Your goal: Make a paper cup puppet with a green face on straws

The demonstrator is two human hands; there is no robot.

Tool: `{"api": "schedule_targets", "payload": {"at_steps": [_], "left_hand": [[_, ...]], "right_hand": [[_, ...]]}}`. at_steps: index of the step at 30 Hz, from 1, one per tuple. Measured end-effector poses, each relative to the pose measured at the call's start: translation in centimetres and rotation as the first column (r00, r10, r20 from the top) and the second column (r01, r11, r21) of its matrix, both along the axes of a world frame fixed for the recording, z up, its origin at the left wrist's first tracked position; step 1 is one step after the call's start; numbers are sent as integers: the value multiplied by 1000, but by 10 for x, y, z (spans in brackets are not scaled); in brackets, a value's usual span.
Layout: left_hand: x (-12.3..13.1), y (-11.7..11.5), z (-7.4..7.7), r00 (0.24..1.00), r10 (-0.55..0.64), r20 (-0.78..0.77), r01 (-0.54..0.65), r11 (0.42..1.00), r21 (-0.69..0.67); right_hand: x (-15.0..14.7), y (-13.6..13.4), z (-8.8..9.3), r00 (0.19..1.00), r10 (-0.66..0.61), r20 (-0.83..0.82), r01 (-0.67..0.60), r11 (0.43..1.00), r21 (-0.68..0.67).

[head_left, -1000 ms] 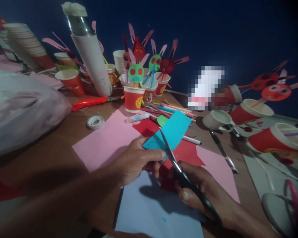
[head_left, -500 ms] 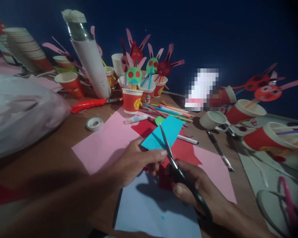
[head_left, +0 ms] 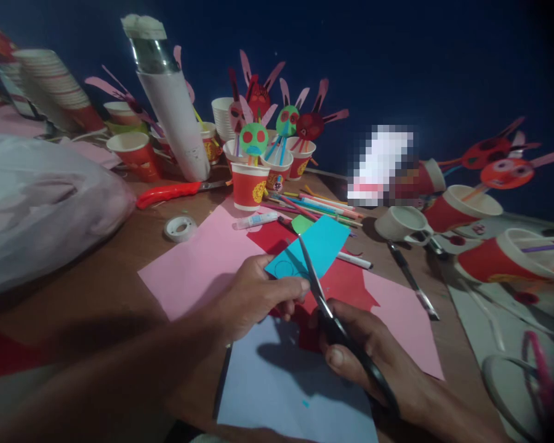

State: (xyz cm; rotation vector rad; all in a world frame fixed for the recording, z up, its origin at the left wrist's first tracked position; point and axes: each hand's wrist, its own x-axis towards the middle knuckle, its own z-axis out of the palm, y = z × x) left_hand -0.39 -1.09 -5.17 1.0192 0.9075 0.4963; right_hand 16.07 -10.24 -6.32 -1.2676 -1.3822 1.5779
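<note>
Between thumb and fingers, my left hand point(head_left: 258, 295) grips a piece of bright blue paper point(head_left: 325, 243) by its near edge. Small circles are drawn on that paper close to my thumb. My right hand point(head_left: 364, 344) is wrapped round the black handles of a pair of scissors point(head_left: 314, 277). The blades point up and away and overlap the blue paper at its near side; whether they are fully closed I cannot tell. Beneath both hands lie a pale sheet point(head_left: 286, 394) with a tiny blue scrap on it, red paper point(head_left: 346, 286) and pink paper point(head_left: 198, 264).
Behind stand red paper cups point(head_left: 249, 187) with rabbit-like paper figures. Pencils point(head_left: 332, 206) lie before them. To the left are a tape roll point(head_left: 180, 229), a red-handled cutter point(head_left: 170, 194), a flask point(head_left: 173, 117) and a plastic bag point(head_left: 50, 209). A mug point(head_left: 399, 224) and pen point(head_left: 413, 280) sit right.
The whole view has shifted slightly, so things appear a little further right. Both hands keep their grips, and the scissors stay at nearly the same place on the blue paper.
</note>
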Motion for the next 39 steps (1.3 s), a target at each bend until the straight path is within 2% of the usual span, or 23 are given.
{"api": "schedule_targets", "payload": {"at_steps": [22, 30, 39], "left_hand": [[-4, 4, -6, 994, -58, -93, 62, 997, 41], [-6, 7, -10, 991, -112, -73, 117, 991, 69], [-5, 2, -19, 994, -110, -14, 111, 991, 69]], "right_hand": [[1, -1, 1, 999, -2, -40, 1, 1000, -25], [3, -2, -3, 999, -11, -35, 10, 999, -41], [0, -1, -3, 997, -79, 9, 79, 997, -6]]}}
